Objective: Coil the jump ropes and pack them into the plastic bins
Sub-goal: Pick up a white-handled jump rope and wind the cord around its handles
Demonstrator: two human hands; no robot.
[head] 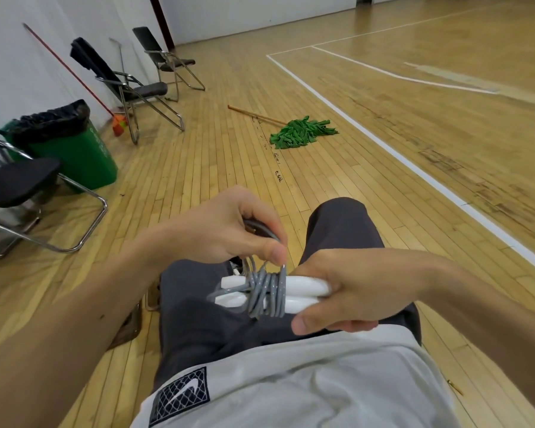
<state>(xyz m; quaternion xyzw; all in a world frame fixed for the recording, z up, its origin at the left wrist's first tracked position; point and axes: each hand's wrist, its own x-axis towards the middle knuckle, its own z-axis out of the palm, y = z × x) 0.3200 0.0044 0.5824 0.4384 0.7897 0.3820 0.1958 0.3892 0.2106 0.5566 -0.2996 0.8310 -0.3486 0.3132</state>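
Grey jump rope (267, 293) is wound in several turns round its two white handles (303, 288), which lie side by side above the person's dark trousers (343, 230). The right hand (346, 291) has its grip closed round the handles' right ends. The left hand (229, 230), just above the handles, pinches a loop of the rope between thumb and fingers. Far beyond the handles a green mop (300, 132) lies on the wooden floor (383, 88).
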